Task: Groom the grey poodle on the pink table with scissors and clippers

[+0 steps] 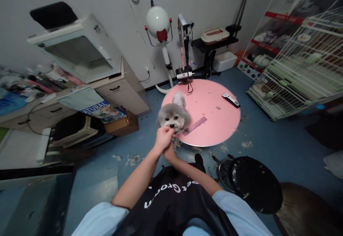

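A small grey, fluffy-headed dog (174, 116) with a short-clipped pale body is at the near left edge of a round pink grooming table (214, 121), facing me. My left hand (163, 139) is closed at its muzzle, fingers pinched just below the nose and covering the chin. Right beside and below it, my right hand (169, 152) is curled, its fingers mostly hidden behind the left. A thin dark shape shows by the fingers at the dog's cheek; I cannot tell whether it is a tool. A purple comb (195, 126) lies on the table near the dog.
White hair clippers (230, 100) lie at the table's right. A white bottle (184, 75) and a grooming post stand behind, with a dryer (158, 21). A black stool (254, 184) is at lower right, a wire cage (302, 64) at right. Fur clumps dot the floor.
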Demonstrator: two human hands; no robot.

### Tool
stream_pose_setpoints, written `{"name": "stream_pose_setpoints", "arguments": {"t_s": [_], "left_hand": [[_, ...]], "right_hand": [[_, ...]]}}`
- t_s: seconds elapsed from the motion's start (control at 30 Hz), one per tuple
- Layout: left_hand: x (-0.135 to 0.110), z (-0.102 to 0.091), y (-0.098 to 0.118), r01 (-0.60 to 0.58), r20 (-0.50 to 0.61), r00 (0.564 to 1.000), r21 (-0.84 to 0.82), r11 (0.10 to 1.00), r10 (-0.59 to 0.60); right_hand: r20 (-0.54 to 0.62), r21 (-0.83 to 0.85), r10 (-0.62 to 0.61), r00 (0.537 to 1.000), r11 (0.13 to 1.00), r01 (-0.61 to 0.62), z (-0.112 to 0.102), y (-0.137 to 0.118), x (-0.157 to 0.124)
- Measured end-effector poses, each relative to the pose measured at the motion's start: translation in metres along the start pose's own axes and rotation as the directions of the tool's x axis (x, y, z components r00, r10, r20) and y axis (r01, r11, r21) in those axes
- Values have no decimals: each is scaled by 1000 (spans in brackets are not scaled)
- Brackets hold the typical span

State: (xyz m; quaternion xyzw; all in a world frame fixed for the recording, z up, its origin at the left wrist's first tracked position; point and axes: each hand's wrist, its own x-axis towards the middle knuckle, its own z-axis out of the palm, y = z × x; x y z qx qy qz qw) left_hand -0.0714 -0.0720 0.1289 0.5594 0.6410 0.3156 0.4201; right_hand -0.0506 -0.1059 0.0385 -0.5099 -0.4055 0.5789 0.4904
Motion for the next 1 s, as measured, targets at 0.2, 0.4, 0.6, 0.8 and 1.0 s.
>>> {"name": "stream_pose_setpoints", "arguments": {"t_s": [0.2,0.4,0.6,0.8,1.0], "left_hand": [[-3,-2,6,43,0,999,-19,999,-43],[-5,-1,6,89,2,996,-46,995,-89],[-5,0,5,117,-11,993,-92,989,-118],[-5,1,4,116,-7,993,-107,988,-117],[-6,5,3,155,0,988,-132,979,-156]], "right_hand": [[-45,75,-103,994,991,107,-12,0,-9],[22,168,-76,997,983,71,-24,-9,-14],[98,212,-1,995,977,-20,-37,-11,-17],[172,231,78,982,966,-117,-54,-11,-18],[210,229,93,973,963,-142,-68,-9,-22]]}}
